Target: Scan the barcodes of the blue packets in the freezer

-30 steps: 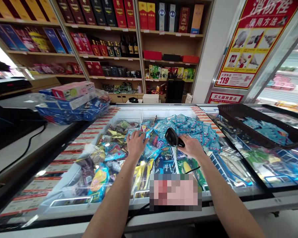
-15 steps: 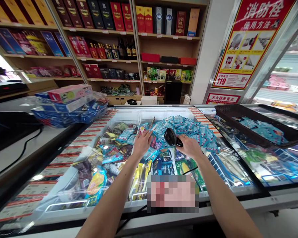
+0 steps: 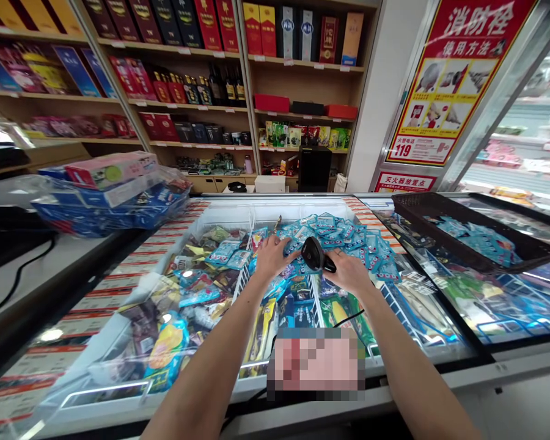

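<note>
My right hand [image 3: 351, 273] grips a black handheld barcode scanner [image 3: 315, 255] over the open chest freezer [image 3: 238, 211], its head pointing left and its cable running back toward me. My left hand [image 3: 271, 255] reaches into the freezer and rests on the pile of small light-blue packets [image 3: 348, 235], fingers spread over one at the pile's left edge. Mixed colourful frozen packets [image 3: 201, 287] fill the freezer's left section, split by white wire dividers.
A black tray [image 3: 467, 235] with more blue packets sits on the glass lid at right. A bag of blue and pink boxes [image 3: 114, 192] lies on the counter at left. Shelves of boxed goods and bottles [image 3: 238, 73] line the back wall.
My left hand has moved right and farther in, from the mixed packets to the edge of the blue packet pile. The scanner hand has barely shifted.
</note>
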Demonstrator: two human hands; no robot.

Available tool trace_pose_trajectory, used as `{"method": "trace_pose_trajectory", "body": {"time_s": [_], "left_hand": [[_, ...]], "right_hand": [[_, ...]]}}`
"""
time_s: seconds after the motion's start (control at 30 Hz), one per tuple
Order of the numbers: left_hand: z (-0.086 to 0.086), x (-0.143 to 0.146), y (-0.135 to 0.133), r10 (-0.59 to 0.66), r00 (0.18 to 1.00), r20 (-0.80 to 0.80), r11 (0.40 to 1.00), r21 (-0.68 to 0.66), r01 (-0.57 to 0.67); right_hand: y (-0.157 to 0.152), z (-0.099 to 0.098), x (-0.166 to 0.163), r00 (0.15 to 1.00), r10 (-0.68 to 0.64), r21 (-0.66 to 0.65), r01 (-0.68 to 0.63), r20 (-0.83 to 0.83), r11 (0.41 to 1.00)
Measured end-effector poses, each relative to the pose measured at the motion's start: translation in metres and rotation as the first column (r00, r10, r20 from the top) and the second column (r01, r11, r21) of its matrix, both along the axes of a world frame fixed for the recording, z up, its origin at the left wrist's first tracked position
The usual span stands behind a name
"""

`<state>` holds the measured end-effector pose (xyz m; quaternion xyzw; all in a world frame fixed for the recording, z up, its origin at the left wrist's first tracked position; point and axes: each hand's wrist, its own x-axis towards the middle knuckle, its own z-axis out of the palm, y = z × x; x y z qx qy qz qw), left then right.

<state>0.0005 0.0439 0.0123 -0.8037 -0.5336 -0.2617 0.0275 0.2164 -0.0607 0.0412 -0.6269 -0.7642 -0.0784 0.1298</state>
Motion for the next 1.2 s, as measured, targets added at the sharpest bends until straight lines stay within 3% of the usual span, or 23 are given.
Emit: {"method": "trace_pose_trajectory", "body": {"time_s": [0.2,0.27,0.37,0.43,0.5,0.67,0.73,0.83,0.97,1.2], "left_hand": [[-0.004,-0.020,-0.005,-0.166,0.980,0.108,0.982,-0.077,0.174],[-0.005,-0.025,-0.010,-0.157,0.979,0.129,0.981,-0.091,0.169],[-0.004,-0.025,-0.019,0.087,0.984,0.157,0.996,-0.018,-0.086],[-0.004,-0.022,-0.024,0.282,0.945,0.169,0.958,0.001,-0.286],[-0.004,-0.019,-0.026,0.348,0.927,0.142,0.937,-0.021,-0.348],[-0.003,-0.025,-0.021,0.199,0.966,0.162,0.979,-0.079,-0.189],[-0.004,-0.030,-0.019,0.127,0.952,0.278,0.990,-0.102,-0.102],[-0.004,-0.036,-0.018,0.053,0.866,0.498,0.994,-0.106,0.000],[-0.004,-0.038,-0.020,0.048,0.783,0.620,0.996,-0.085,0.006],[-0.007,-0.039,-0.016,0.032,0.792,0.610,0.993,-0.107,0.041]], "right_hand": [[-0.002,0.002,-0.001,1.000,-0.022,-0.016,0.022,0.007,1.000],[-0.003,0.002,-0.001,1.000,-0.022,-0.021,0.023,0.014,1.000],[-0.005,0.003,-0.002,1.000,-0.009,-0.019,0.010,0.023,1.000],[-0.006,0.004,-0.003,1.000,-0.001,-0.026,0.002,0.028,1.000],[-0.007,0.005,-0.003,0.999,0.004,-0.037,-0.003,0.033,0.999],[-0.008,0.004,-0.003,1.000,0.012,-0.043,-0.011,0.026,0.999],[-0.008,0.003,-0.002,1.000,0.020,-0.033,-0.020,0.011,0.999],[-0.008,0.002,-0.002,0.999,0.034,-0.019,-0.034,-0.004,0.999],[-0.010,0.004,-0.005,0.998,0.060,-0.013,-0.060,-0.002,0.998],[-0.013,0.003,-0.014,0.993,0.122,-0.015,-0.121,0.008,0.992]]}}
